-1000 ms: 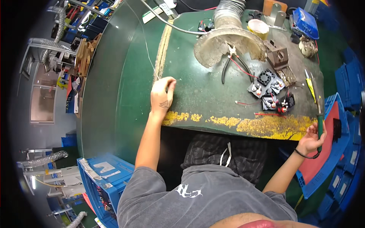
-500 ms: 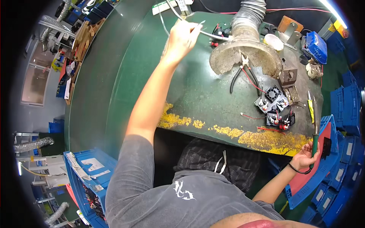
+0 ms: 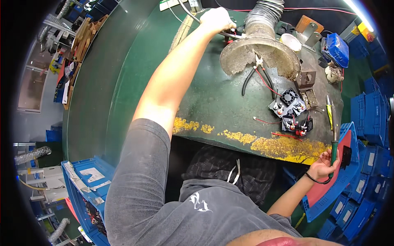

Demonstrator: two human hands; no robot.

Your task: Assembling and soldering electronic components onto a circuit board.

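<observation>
My left hand (image 3: pixel 216 19) reaches to the far side of the bench, its fingers curled beside the flared extraction hood (image 3: pixel 236 59). What those fingers hold, if anything, is hidden; a dark part lies just under them. At the right edge of the bench my right hand (image 3: pixel 323 165) is closed round the green handle of a soldering iron (image 3: pixel 334 151), its tip pointing away from me. Pliers with black handles (image 3: pixel 259 62) lean at the hood's rim. Nearer me are a small black fan on a metal plate (image 3: pixel 289 96) and a part with red and black terminals (image 3: pixel 296 125).
A grey flexible duct (image 3: pixel 264 14) rises from the hood. Metal blocks (image 3: pixel 305 78), a white cup (image 3: pixel 290 42) and a blue container (image 3: pixel 335 49) stand at the back right. Blue bins flank the bench, one at left (image 3: pixel 88 172). A loose red wire (image 3: pixel 287 135) lies near the front edge.
My left hand has moved right and farther away, toward the parts behind the hood. My right hand keeps its hold on the soldering iron. The whole view has shifted slightly.
</observation>
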